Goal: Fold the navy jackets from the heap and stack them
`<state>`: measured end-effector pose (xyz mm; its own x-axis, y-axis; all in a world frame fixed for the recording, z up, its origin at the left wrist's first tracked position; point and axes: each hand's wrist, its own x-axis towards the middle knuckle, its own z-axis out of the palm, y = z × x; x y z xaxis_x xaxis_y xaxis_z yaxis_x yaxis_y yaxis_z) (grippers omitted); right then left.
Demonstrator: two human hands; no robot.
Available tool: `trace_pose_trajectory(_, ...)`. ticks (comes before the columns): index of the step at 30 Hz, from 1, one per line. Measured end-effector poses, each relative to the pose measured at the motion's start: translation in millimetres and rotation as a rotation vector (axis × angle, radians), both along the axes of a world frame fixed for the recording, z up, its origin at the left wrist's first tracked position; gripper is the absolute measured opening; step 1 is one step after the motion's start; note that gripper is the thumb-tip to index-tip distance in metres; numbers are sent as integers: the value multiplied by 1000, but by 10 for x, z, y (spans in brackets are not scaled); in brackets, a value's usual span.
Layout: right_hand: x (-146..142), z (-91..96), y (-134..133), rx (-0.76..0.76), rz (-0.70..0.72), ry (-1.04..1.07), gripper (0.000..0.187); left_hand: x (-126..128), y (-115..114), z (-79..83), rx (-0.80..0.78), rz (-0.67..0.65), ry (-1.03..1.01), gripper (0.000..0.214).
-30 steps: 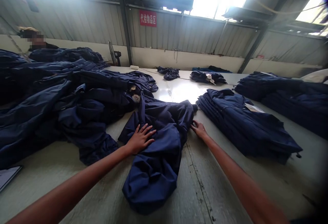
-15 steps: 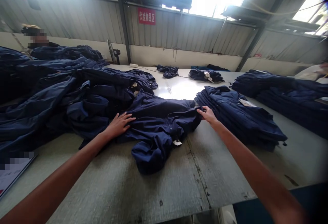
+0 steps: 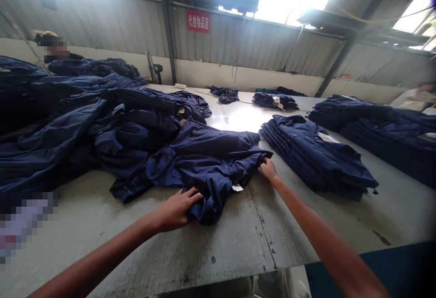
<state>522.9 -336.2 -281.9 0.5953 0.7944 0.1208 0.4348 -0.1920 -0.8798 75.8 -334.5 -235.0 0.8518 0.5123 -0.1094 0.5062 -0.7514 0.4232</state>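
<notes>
A navy blue garment point(image 3: 211, 159) lies crumpled across the middle of a grey worktable point(image 3: 238, 243), a small white tag point(image 3: 237, 188) showing near its lower edge. My left hand point(image 3: 177, 209) rests at the garment's near bunched end, fingers curled onto the cloth. My right hand point(image 3: 269, 170) pinches the garment's right edge, close to the neat stack.
A big heap of loose navy garments point(image 3: 68, 121) covers the table's left. A folded stack point(image 3: 316, 157) sits at the right, another stack point(image 3: 381, 125) beyond it. Two small piles point(image 3: 275, 101) lie at the far end. A person point(image 3: 54, 48) stands behind the heap.
My left hand has slid from the garment's upper left down to its near bunched end. My right hand has drawn back a little along the right edge. The garment now lies more spread.
</notes>
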Motion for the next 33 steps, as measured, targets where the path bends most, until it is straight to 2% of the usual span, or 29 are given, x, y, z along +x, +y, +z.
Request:
trace_pose_trajectory(2, -15, 209, 171, 63, 24, 62, 29, 27, 35, 22, 9, 46, -91, 37)
trace_pose_trajectory(5, 190, 625, 296, 155, 16, 125, 36, -75, 185, 76, -121, 120, -240, 22)
trace_pose_trajectory(8, 566, 970, 242, 169, -142, -13, 35, -285, 367, 91, -275, 290, -448, 34)
trace_pose_trajectory(11, 897, 1073, 52, -72, -286, -302, 26, -520, 477, 13, -464, 529, -541, 56)
trace_pose_trajectory(12, 966, 1055, -28, -168, -280, -359, 24, -596, 487, -33, -527, 565, -513, 59)
trace_pose_trajectory(14, 1030, 968, -209, -284, -212, -396, 27, -735, 461, -136, -553, 534, -429, 62)
trace_pose_trajectory(16, 1007, 833, -428, -299, -125, -425, 39, -844, 372, -213, -422, 444, -392, 66)
trace_pose_trajectory(18, 917, 647, -708, -177, -98, -496, 53, -907, 217, -224, -221, 383, -415, 68)
trace_pose_trajectory(20, 780, 399, -1034, -41, -159, -614, 64, -911, 16, -147, -28, 333, -447, 65)
trace_pose_trajectory(21, 697, 256, -1194, -53, -245, -641, 71, -887, -86, -75, 47, 291, -448, 62)
trace_pose_trajectory(22, 609, 109, -1337, -137, -289, -638, 76, -843, -178, 15, 91, 236, -432, 58)
trace_pose_trajectory(23, 516, -35, -1454, -231, -279, -612, 74, -775, -250, 117, 96, 167, -401, 53)
trace_pose_trajectory(25, 330, -270, -1585, -284, -132, -602, 55, -564, -296, 325, 10, 17, -325, 41)
trace_pose_trajectory(27, 176, -394, -1592, -239, -77, -616, 39, -273, -179, 472, -105, -102, -280, 37)
trace_pose_trajectory(29, 99, -391, -1540, -183, -124, -629, 32, 35, 88, 487, -144, -140, -284, 48)
trace_pose_trajectory(31, 132, -272, -1506, -164, -170, -628, 33, 272, 435, 354, -95, -145, -200, 52)
trace_pose_trajectory(33, 271, -49, -1525, -150, -212, -639, 39, 387, 768, 116, -38, -92, -15, 56)
